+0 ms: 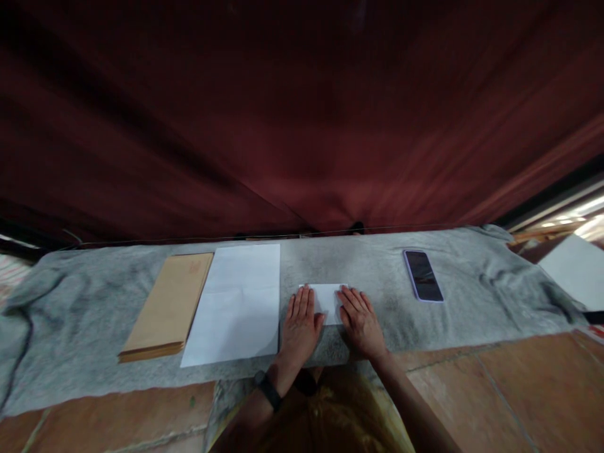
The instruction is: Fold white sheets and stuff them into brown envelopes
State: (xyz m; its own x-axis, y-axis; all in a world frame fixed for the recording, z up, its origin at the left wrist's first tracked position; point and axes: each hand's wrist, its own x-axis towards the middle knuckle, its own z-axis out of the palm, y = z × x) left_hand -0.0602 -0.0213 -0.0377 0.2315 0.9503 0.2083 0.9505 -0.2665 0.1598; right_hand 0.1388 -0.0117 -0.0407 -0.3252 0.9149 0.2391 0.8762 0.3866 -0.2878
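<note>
From my remote seat I see both hands lying flat, palms down, on a small folded white paper (326,296). The left hand (299,324) and right hand (361,321) sit side by side with a narrow gap between them, fingers stretched out and gripping nothing. The paper rests on a wrinkled grey cloth (377,264), and its near edge is hidden under the hands. Just left of the paper is a stack of large white sheets (240,302), and beyond that a pile of long brown envelopes (170,305). Well to the paper's right is a dark phone in a pale lilac case (423,275), with bare cloth between them. Behind the paper, the cloth's far edge meets a dark red curtain (302,126). Nearer than the paper, reddish-brown tiles (495,384) begin. A black wristband (267,389) circles the left wrist. Far right of the paper, a white slab (578,267) is cut off by the frame, and I cannot make out what it is.
</note>
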